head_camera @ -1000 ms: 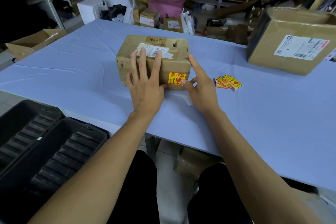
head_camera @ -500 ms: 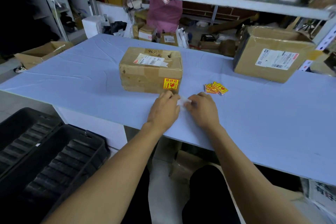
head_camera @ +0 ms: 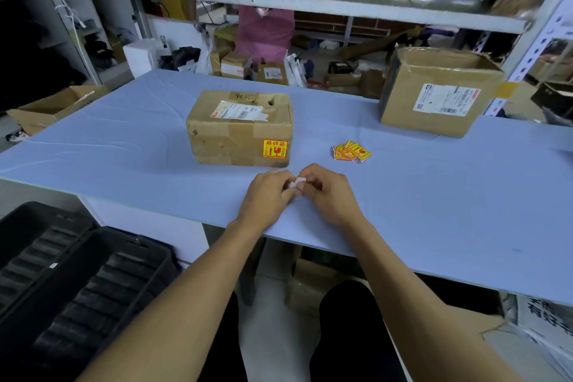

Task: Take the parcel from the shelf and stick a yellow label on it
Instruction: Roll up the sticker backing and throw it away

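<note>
Parcel (head_camera: 240,129), yellow label (head_camera: 275,149) on its near face, lies long axis crosswise on the table (head_camera: 124,149) just beyond left hand (head_camera: 268,195) and right hand (head_camera: 328,195), both pinching a white paper scrap (head_camera: 297,183).

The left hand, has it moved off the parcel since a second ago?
Yes. The left hand came back toward the person, off the parcel.

Your forearms are bare from the bottom of the view up to your left hand (head_camera: 266,197) and right hand (head_camera: 330,195), with no sleeves, gloves, watch or rings showing. Your legs are in plain black trousers (head_camera: 350,335), both knees dark and unmarked.
</note>
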Motion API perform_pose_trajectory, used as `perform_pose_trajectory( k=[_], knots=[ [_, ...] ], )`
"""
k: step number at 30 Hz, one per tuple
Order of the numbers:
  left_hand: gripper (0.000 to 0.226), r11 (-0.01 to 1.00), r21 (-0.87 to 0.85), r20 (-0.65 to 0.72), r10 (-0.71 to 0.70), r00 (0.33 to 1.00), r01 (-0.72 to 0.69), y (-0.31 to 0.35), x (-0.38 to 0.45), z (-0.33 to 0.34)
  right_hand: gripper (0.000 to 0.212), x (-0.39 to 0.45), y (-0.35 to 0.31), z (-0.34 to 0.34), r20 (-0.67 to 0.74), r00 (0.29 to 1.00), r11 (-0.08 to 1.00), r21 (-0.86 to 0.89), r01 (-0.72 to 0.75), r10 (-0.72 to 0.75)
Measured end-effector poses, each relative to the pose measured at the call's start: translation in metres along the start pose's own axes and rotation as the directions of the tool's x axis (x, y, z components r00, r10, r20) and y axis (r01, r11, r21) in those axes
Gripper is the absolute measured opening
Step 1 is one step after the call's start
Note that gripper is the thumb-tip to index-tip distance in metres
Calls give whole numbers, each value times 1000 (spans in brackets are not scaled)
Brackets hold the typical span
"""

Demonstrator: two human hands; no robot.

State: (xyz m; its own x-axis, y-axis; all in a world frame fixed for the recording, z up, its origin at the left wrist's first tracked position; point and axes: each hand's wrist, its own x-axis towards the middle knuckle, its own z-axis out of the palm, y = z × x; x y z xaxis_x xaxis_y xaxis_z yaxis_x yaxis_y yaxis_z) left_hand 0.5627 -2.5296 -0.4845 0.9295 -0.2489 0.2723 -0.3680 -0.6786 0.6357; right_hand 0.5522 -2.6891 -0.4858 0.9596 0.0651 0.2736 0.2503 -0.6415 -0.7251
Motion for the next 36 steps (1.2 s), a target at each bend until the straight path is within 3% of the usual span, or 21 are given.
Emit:
perform_pose_trajectory(
  k=[6, 16, 19, 22, 25, 33, 36],
  knots=[
    [26, 989, -126, -57, -79, 995, 71, 0, 0, -4, 28, -9, -8, 1, 56, 994, 992, -89, 93, -88],
    [45, 991, -131, 72, 2, 997, 7, -2, -1, -2, 17, -6, -3, 3, -13, 998, 987, -147, 64, -67],
    [30, 999, -34, 17, 29, 999, -28, -2, 0, -1, 17, -5, 0, 5, -12, 996, 978, -194, 79, -83],
    [23, 996, -66, -62, 57, 996, -61, -1, -2, -4, 19, -4, 0, 6, 18, 996, 970, -222, 94, -92],
    [14, 994, -35, -46, 98, 994, -99, 2, -6, -5, 21, -3, -1, 6, 10, 998, 966, -252, 61, -61],
    [20, 1000, 7, -32, -29, 999, 30, 3, -5, -1, 9, -6, -6, 4, -23, 998, 967, -247, 58, -66],
    [23, 998, 13, -60, -60, 996, 61, 3, -4, -1, 16, -9, -8, 4, 10, 995, 968, -231, 94, -94]
  ],
)
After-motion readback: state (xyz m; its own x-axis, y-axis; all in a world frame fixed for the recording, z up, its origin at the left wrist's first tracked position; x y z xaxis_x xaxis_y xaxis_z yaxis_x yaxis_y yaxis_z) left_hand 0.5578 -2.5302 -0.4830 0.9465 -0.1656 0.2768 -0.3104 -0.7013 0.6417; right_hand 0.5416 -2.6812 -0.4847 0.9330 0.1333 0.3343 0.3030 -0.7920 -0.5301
